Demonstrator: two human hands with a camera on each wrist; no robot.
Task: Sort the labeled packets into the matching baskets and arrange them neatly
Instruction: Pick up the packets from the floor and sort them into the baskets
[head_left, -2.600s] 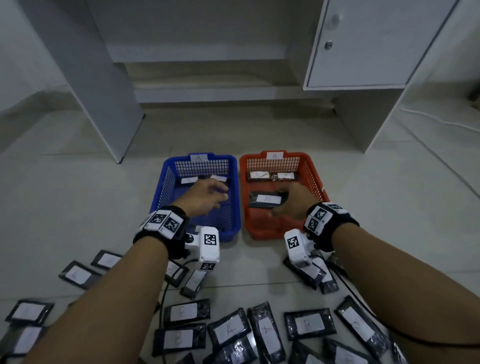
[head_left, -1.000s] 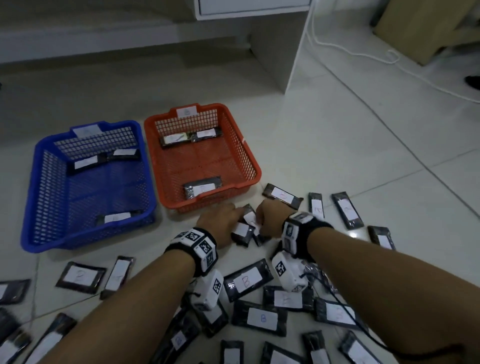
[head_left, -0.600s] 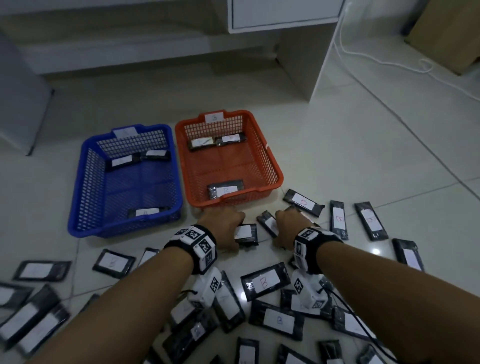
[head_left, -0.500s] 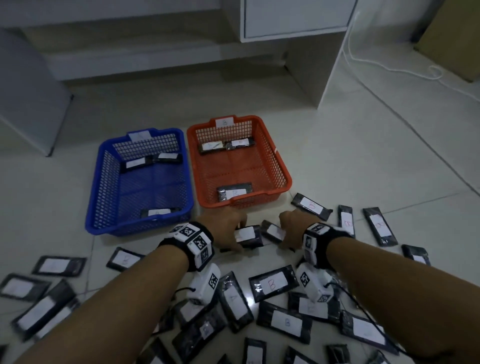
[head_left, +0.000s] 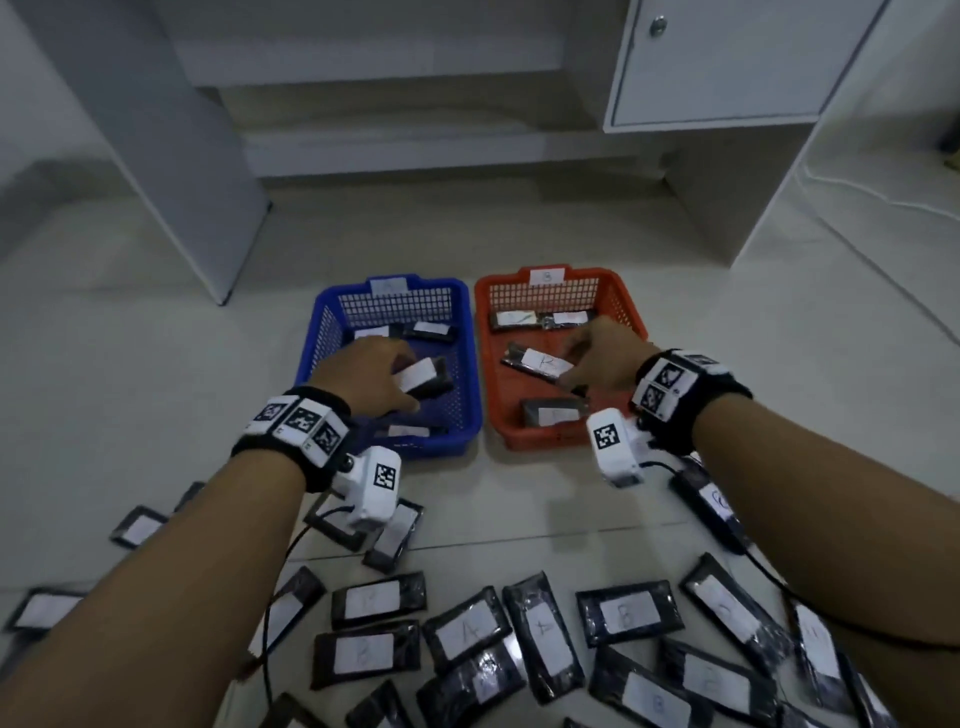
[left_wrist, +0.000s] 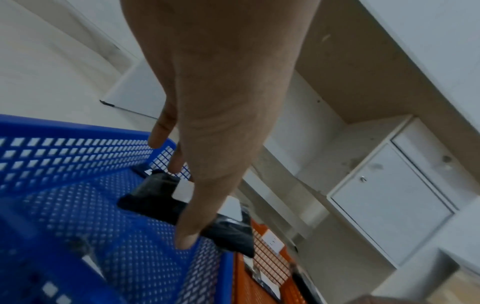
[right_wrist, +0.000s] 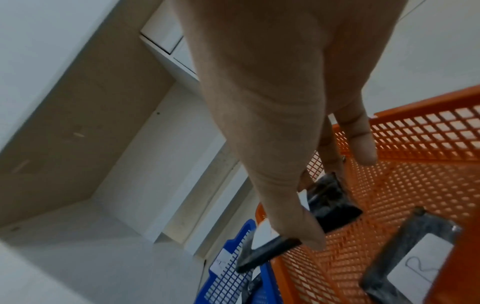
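While loose packets (head_left: 540, 639) litter the near floor (head_left: 519, 499), the left hand (head_left: 363, 376) pinches a packet (head_left: 423, 376) over the blue basket (head_left: 470, 364); the right hand (head_left: 605, 358) grips another packet (head_left: 537, 361) over the orange basket (head_left: 491, 374) beside it.

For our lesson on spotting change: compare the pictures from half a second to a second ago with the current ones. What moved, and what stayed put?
Both hands rose from the floor pile with one packet each. The left hand now holds a packet over the blue basket; the right hand holds another packet over the orange basket. The baskets and the packets already in them stayed as they were.
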